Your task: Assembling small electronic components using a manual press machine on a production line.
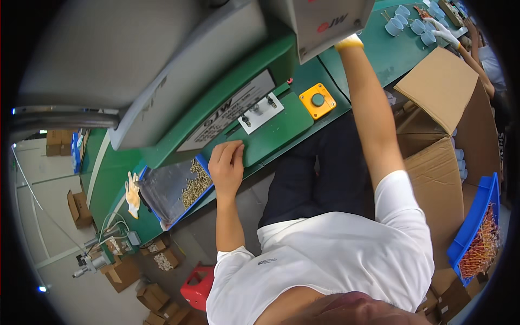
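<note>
My bare left hand [226,169] is at the front edge of the green machine base [279,127], its fingers bent and drawn together. Anything between its fingertips is hidden. Just beside it lies a blue-rimmed tray [164,190] with a heap of small brass-coloured parts [196,185]. My right arm reaches far forward. The right hand, in a white and yellow glove [350,41], goes behind the machine's pale head panel [331,24], which hides its fingers. Between my arms, a yellow box with a round green push button [318,99] stands on the base, near a metal plate [261,114].
A spare glove [132,195] lies beyond the tray. Open cardboard boxes [433,168] stand close on my right, with a blue bin [479,233] of orange-red pieces. Pale blue cups [398,24] and a co-worker's gloved hand [443,32] are at far right. A red stool [197,287] stands behind left.
</note>
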The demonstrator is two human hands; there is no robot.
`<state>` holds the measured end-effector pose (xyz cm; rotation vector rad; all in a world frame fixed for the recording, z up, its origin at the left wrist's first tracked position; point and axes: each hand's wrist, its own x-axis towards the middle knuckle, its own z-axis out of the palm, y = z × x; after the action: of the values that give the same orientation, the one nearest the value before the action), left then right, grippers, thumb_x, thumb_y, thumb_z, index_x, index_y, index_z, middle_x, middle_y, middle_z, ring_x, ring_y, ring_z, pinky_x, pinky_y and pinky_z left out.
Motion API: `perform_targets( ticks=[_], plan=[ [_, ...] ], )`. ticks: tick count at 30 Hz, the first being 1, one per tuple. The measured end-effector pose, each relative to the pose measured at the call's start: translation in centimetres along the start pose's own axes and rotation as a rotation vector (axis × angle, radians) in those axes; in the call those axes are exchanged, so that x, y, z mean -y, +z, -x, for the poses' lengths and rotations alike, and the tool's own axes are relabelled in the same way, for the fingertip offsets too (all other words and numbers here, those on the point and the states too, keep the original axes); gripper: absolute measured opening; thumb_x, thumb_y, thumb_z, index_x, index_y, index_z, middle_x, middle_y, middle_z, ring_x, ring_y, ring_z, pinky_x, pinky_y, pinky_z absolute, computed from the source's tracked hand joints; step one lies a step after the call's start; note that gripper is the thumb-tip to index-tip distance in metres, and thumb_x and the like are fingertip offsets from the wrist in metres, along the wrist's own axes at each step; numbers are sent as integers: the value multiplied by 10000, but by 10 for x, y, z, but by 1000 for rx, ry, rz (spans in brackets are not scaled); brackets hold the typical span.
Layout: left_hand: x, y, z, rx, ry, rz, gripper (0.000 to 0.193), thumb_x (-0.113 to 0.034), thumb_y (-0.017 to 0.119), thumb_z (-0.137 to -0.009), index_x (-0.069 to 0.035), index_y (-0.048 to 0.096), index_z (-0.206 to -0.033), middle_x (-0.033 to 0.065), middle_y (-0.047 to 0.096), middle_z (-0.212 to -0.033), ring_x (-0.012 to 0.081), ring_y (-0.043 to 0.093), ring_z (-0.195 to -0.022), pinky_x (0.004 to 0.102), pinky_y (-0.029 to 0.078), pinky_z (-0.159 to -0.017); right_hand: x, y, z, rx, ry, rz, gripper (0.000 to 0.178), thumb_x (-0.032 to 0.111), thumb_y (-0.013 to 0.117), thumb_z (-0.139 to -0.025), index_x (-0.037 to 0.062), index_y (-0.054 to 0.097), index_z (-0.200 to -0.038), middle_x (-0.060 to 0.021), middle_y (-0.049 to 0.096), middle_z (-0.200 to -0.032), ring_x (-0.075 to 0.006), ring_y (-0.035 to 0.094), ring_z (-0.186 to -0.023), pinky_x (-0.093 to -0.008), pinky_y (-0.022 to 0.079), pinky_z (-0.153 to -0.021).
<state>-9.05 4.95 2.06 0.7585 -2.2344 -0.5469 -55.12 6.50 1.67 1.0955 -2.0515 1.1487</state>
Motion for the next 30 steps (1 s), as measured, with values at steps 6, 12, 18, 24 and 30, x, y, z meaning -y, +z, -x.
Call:
perform_targets(
  ticks=[6,12,18,24,30],
  plan=[
    [2,-1,4,10,-47,12,104,8,785,-876,1,737,-968,117,723,-911,282,657,-768,371,524,-671,-3,78,-16,81,-244,472,453,424,620,-980,105,652,-1301,-135,649,-1285,-316,613,-1143,-453,472,-1020],
    [4,0,1,-12,-12,22,111,13,786,-872,-3,740,-972,116,725,-917,276,662,-767,356,524,-664,-43,-11,33,188,-490,850,556,468,607,-997,127,595,-1435,-128,573,-1498,-300,542,-1333,-460,387,-1163],
    [0,4,-5,-64,27,71,128,5,802,-857,-14,751,-973,112,732,-928,268,681,-773,342,541,-662,26,-75,54,219,-72,367,320,307,764,-928,103,748,-1173,-180,561,-1502,-332,541,-1370,-469,415,-1147],
    [0,-1,-3,-98,33,81,131,3,812,-853,-8,763,-974,106,745,-949,245,706,-786,321,557,-689,179,-118,118,-12,158,-1097,515,98,821,-883,-9,623,-1346,-157,646,-1397,-220,656,-1212,-373,520,-1026],
    [4,0,4,-75,-7,98,141,8,817,-849,-3,767,-981,102,750,-955,235,714,-785,311,558,-692,238,-105,114,358,59,-684,610,145,900,-771,31,613,-1297,-148,710,-1228,-329,705,-1100,-408,553,-952]
  ],
)
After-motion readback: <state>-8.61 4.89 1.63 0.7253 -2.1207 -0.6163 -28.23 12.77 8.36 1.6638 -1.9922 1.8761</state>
